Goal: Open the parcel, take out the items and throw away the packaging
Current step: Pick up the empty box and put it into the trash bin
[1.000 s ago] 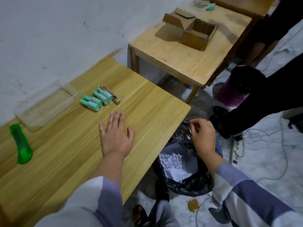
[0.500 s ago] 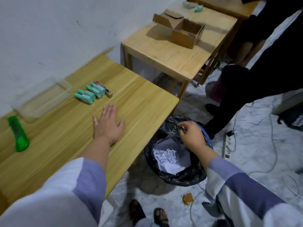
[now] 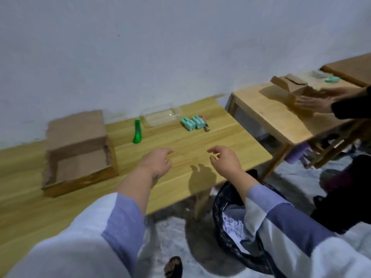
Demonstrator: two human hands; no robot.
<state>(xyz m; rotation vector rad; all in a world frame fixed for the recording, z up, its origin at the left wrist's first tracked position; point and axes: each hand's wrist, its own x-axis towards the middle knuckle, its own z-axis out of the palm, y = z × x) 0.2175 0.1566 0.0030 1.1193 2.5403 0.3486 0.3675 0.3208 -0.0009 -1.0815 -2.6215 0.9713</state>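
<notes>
Dim, cool indoor light, flat across the wall (image 3: 140,47) filling the upper half of the frame. The whole picture is soft with motion blur, worst on the cardboard box (image 3: 78,151) at left and the sleeves along the bottom edge. The right hand (image 3: 224,161) throws a clear shadow onto the wooden table (image 3: 230,137) at centre. Wide-angle distortion tilts lines toward the right edge.

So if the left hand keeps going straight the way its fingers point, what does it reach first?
Probably bare table first, then the teal items by the wall. The left hand is open and empty; depth is uncertain.
</notes>
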